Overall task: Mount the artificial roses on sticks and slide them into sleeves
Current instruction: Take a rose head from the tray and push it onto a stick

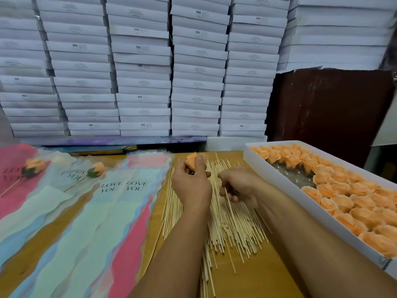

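Note:
My left hand (pixel 191 181) grips an orange rose head (pixel 191 161) above the far end of a spread pile of wooden sticks (pixel 227 229). Just to its right, my right hand (pixel 240 186) pinches a single stick (pixel 228 204) that slants down over the pile. A long white box (pixel 279 181) on the right is filled with several orange rose heads (pixel 348 201). On the left lie overlapping pink, mint and blue "LOVE YOU" sleeves (pixel 103 211). Two mounted roses, one (pixel 34 165) and another (pixel 98 168), lie on the sleeves.
A wall of stacked white flat boxes (pixel 141 67) rises behind the wooden table (pixel 257 276). A dark brown panel (pixel 330 117) stands at the back right. The white box's near corner reaches the table's right edge.

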Tool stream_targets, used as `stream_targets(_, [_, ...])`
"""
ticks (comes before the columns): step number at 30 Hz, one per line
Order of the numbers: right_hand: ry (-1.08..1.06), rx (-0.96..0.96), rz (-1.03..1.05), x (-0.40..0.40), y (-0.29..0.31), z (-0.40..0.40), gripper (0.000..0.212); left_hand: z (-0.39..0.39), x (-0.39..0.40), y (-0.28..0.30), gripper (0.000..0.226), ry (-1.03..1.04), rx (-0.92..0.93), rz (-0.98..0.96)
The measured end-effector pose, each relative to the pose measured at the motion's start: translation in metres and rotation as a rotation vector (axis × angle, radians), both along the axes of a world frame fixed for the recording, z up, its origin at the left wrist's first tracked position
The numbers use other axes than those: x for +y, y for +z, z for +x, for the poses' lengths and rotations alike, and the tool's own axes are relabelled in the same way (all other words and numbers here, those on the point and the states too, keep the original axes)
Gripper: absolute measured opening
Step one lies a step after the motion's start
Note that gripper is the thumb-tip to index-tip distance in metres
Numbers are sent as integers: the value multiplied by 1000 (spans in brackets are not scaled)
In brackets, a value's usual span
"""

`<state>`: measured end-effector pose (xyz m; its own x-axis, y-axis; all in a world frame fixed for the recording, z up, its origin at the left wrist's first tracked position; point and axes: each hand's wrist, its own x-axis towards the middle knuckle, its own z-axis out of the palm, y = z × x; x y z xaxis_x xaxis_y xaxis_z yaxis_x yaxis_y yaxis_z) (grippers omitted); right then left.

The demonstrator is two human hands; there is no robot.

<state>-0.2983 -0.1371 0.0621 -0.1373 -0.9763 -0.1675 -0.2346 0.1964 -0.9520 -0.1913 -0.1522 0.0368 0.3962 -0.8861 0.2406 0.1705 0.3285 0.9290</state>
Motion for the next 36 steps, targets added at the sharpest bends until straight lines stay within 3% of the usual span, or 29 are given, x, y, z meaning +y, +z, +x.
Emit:
stream_targets(3, [51, -87, 6, 12, 0, -2, 13, 1, -3, -1, 7, -83, 97, 31])
stream_targets(5, [74, -90, -3, 16, -4, 1, 19, 1, -3, -1, 17, -115, 153, 36])
stream_targets(10, [-1, 203, -310, 18, -12, 17, 22, 3, -6, -3, 23, -141, 164, 0])
stream_targets(13, [4, 239, -423, 20, -13, 24, 27, 7, -10, -4, 19, -156, 213, 57])
stream_targets(22, [45, -217, -239, 35, -3, 29, 14, 11, -10, -1, 26, -284, 398, 184])
stream_targets(26, [67, -260, -193, 36, 4, 24, 30, 20, -10, 4, 32, -452, 559, 256])
stream_targets(29, [132, -208, -240, 39, 7, 23, 29, 26, -10, 8, 36, -624, 743, 304])
stream_targets(33, [169, -209, -230, 44, 12, 23, 31, 30, -8, 15, 25, -737, 966, 241])
stream_targets(36, [158, -257, -263, 49, 19, 21, 27, 32, -5, 22, 29, -769, 1102, 175])
